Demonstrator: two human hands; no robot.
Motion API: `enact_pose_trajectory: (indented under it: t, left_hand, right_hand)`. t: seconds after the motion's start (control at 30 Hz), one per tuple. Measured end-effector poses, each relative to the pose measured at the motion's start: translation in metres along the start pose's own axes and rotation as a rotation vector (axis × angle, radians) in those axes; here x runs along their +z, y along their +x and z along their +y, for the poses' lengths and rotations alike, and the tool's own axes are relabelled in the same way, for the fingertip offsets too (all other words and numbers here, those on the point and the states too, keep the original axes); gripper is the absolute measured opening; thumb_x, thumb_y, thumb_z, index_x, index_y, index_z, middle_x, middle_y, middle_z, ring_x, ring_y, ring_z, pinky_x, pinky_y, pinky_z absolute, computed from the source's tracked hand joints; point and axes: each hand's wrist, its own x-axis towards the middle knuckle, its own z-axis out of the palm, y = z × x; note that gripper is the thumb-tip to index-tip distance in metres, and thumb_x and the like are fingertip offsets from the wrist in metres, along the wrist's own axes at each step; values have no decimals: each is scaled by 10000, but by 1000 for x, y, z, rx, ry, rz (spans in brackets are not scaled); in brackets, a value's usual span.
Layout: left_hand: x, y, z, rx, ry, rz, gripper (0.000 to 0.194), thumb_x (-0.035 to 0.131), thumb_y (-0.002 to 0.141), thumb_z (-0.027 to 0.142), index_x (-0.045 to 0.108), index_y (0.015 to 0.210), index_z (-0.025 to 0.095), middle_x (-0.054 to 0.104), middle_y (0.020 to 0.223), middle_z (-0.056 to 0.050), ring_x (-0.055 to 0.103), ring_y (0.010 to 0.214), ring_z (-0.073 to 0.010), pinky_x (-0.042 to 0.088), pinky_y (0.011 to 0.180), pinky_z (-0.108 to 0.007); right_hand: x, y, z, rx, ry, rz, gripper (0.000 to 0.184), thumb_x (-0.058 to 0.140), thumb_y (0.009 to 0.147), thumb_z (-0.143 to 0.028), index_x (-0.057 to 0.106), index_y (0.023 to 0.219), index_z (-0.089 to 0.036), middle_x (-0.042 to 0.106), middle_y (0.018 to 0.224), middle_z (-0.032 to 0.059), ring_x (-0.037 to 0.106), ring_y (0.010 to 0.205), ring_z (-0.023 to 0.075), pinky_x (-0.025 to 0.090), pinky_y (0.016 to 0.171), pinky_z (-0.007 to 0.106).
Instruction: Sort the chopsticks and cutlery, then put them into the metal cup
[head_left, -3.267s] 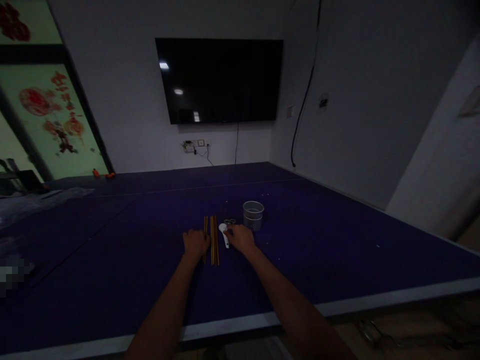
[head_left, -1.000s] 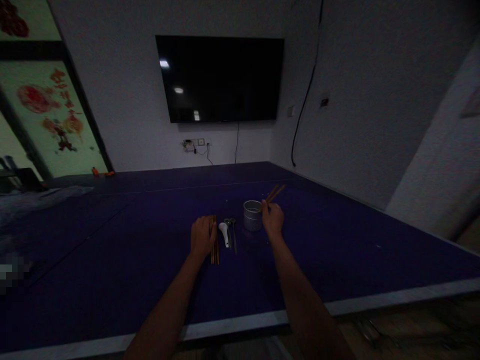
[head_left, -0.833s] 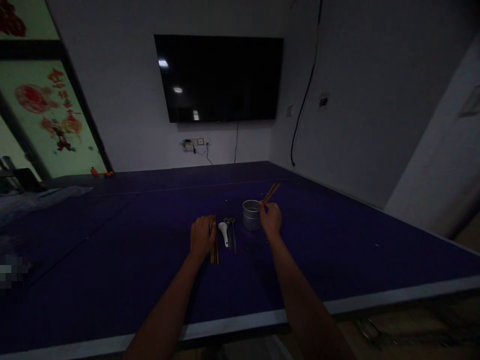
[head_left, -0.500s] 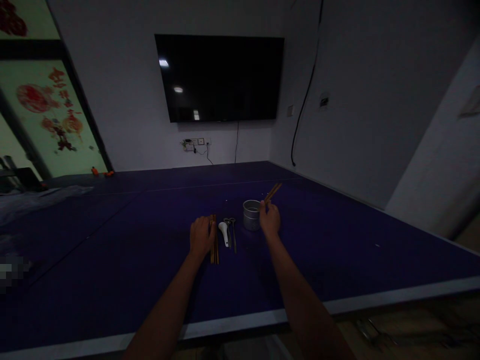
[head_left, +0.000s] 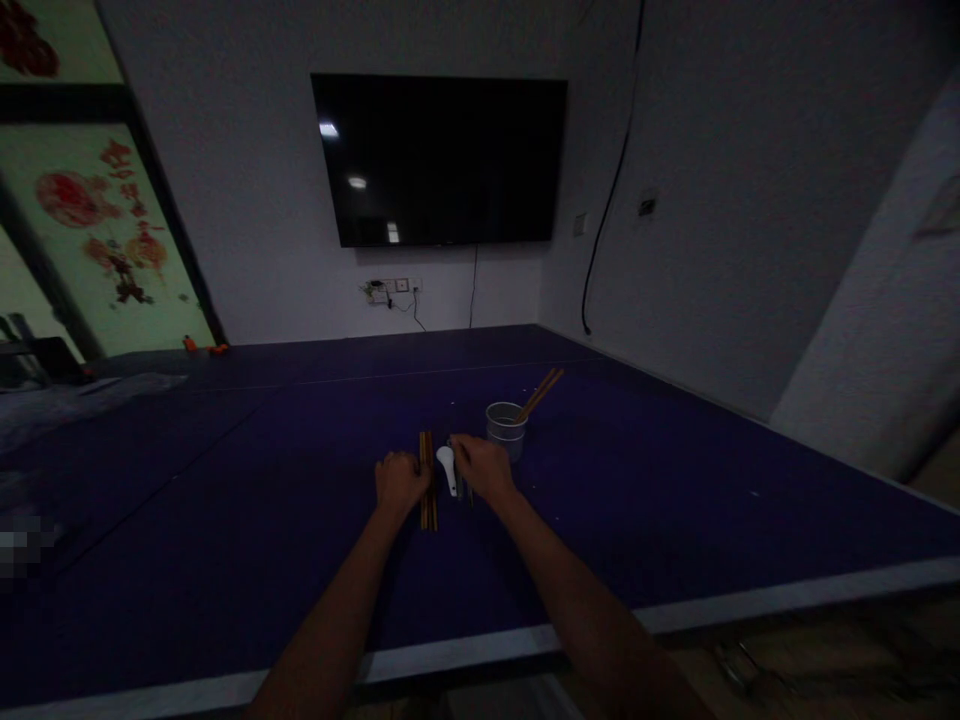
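A bundle of wooden chopsticks (head_left: pixel 428 505) lies on the purple tabletop. My left hand (head_left: pixel 400 482) is at its left side, fingers curled and thumb against the sticks. To the right of the bundle is a white soup spoon (head_left: pixel 446 462). My right hand (head_left: pixel 484 465) reaches over the metal spoons (head_left: pixel 460 488) beside it, fingertips closed at their upper ends; the hand hides most of them. Just behind that hand stands a metal cup (head_left: pixel 506 428), upright, its lower part partly covered. Wooden chopsticks (head_left: pixel 541 392) lean in it toward the right.
The purple table (head_left: pixel 285 560) has a pale front edge. A wall-mounted television (head_left: pixel 450 160) hangs beyond it. Crumpled clear plastic (head_left: pixel 82 395) and small orange objects (head_left: pixel 217 349) lie at the left. A black cable (head_left: pixel 607 215) hangs down the right wall.
My right hand has let go of the chopsticks, which now lean in the cup, and has moved left and down to the metal spoons. My left hand has shifted slightly, its fingers more curled.
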Motion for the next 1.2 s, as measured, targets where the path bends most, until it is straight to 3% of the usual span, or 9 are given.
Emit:
enact_pose_trajectory:
  t: [0.1,0.3,1.2]
  left_hand:
    - [0,0,-1,-12,13,-47,398,393,814,435,701,811,183,691,905,-109,606,926,-250,397,797,-346]
    - [2,1,-3,-18,44,-102,404,392,814,440,703,861,186,691,919,-122,610,957,-255,399,817,-345]
    - [-3,-1,-5,-44,71,-111,441,386,796,430,701,915,146,688,933,-165,611,974,-287,390,842,-404]
  right_hand:
    - [3,0,-9,-42,-127,-220,336,342,928,-334,661,948,-229,701,941,55,640,879,169,430,739,229]
    - [-1,0,-12,-39,-171,-347,356,328,929,-340,662,1005,-244,693,1002,65,632,940,177,432,779,244]
    - [1,-1,-9,-12,-159,-365,341,358,922,-357,669,1010,-249,698,994,64,633,949,187,438,782,251]
